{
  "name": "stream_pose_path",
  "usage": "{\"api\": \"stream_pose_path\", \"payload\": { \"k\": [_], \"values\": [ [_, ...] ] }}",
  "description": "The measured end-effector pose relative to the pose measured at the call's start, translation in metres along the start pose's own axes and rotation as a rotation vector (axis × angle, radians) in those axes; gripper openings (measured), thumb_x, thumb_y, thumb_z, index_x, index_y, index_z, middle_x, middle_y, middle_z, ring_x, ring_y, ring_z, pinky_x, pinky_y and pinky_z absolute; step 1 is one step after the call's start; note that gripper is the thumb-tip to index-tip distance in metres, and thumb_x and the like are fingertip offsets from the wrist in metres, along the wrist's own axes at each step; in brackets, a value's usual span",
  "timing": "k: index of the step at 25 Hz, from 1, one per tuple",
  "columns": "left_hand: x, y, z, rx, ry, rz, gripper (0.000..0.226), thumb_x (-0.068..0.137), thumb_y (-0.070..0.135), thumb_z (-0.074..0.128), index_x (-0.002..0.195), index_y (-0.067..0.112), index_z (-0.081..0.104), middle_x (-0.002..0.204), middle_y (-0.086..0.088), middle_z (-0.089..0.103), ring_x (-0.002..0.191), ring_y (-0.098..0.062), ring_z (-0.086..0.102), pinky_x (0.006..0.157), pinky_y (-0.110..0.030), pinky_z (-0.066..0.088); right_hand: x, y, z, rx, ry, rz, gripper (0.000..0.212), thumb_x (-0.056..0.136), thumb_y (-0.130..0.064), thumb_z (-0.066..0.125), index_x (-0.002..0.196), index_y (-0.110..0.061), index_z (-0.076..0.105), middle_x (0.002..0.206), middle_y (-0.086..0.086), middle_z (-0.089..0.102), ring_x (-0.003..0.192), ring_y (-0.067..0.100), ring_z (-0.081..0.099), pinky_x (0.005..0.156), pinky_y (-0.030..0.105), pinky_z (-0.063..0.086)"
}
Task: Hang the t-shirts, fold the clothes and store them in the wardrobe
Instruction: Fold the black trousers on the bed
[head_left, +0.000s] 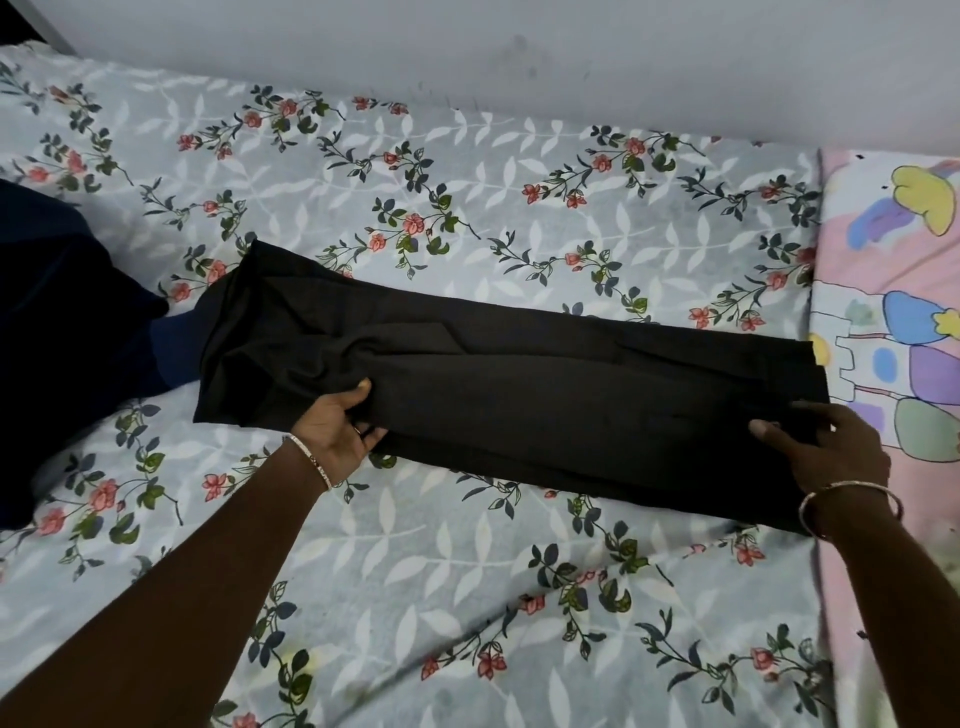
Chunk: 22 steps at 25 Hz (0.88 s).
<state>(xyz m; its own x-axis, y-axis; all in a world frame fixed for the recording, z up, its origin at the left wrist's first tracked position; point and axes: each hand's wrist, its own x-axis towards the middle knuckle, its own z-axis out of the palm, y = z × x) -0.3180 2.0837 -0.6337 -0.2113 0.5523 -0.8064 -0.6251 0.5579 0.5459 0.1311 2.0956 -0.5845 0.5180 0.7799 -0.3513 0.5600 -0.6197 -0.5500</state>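
My left hand grips the near long edge of the black garment toward its left end. The thumb lies on top of the cloth and the fingers are curled in under it, so a fold of fabric is pinched between them. The forearm comes up from the lower left, with a thin bangle at the wrist and a ring on one finger. My right hand sits palm down over the garment's right end, wrist bent, with a metal bangle around it. Its thumb lies flat on the cloth pointing left, the forefinger stretches along the end edge, and the other fingers are bent. I cannot tell whether they have hold of a layer or only press on it. The garment is plain black and folded lengthwise into a long narrow band of several layers. It lies slanted across the bed from upper left to lower right. Its right end is squared, with stacked edges showing, and just overlaps the pink cartoon-printed sheet. Its left end is looser and rumpled, with soft creases running toward my left hand. Under it is a grey bedsheet printed with red flowers and dark leaves, wrinkled in the foreground. A dark navy cloth lies heaped at the left, touching the garment's left end. A pale wall runs along the far side of the bed.
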Motion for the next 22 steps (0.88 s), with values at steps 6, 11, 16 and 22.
{"api": "stream_pose_path", "payload": {
  "k": [6, 11, 16, 22],
  "values": [
    [-0.001, 0.0, -0.001, -0.052, -0.018, -0.015, 0.013, 0.095, 0.015, 0.06, 0.106, 0.019, 0.067, 0.108, -0.001, 0.07, 0.095, -0.016, 0.066, 0.079, -0.032, 0.058, -0.028, -0.059, 0.069, -0.336, 0.169, -0.443, 0.021, 0.086, -0.024, 0.07, 0.107, -0.02, 0.068, 0.115, 0.013, 0.063, 0.111, 0.038, 0.055, 0.095, 0.055, 0.043],
    [-0.003, 0.007, -0.007, -0.107, -0.028, -0.009, 0.031, 0.091, 0.032, 0.068, 0.12, 0.02, 0.065, 0.114, -0.002, 0.071, 0.101, -0.018, 0.068, 0.086, -0.037, 0.057, -0.065, -0.154, 0.146, -0.129, -0.366, -0.602, 0.028, 0.096, -0.049, 0.057, 0.101, -0.027, 0.072, 0.096, -0.007, 0.071, 0.1, 0.019, 0.064, 0.101, 0.051, 0.044],
    [0.002, 0.01, -0.013, -0.071, 0.09, 0.159, 0.018, 0.092, 0.034, 0.066, 0.108, 0.026, 0.065, 0.111, 0.002, 0.07, 0.095, -0.017, 0.068, 0.068, -0.033, 0.056, -0.077, -0.211, 0.191, -0.334, -0.494, -0.468, 0.042, 0.095, -0.059, 0.053, 0.111, -0.025, 0.072, 0.11, 0.0, 0.069, 0.112, 0.024, 0.057, 0.113, 0.057, 0.02],
    [0.009, 0.028, -0.03, 0.001, 0.042, 0.214, 0.032, 0.098, 0.038, 0.056, 0.124, 0.02, 0.056, 0.115, 0.0, 0.067, 0.095, -0.018, 0.068, 0.06, -0.033, 0.06, -0.068, -0.23, 0.219, -0.039, -0.481, -0.371, 0.026, 0.099, -0.034, 0.059, 0.097, -0.01, 0.07, 0.097, 0.008, 0.066, 0.102, 0.027, 0.061, 0.088, 0.029, 0.04]
  ]
}}
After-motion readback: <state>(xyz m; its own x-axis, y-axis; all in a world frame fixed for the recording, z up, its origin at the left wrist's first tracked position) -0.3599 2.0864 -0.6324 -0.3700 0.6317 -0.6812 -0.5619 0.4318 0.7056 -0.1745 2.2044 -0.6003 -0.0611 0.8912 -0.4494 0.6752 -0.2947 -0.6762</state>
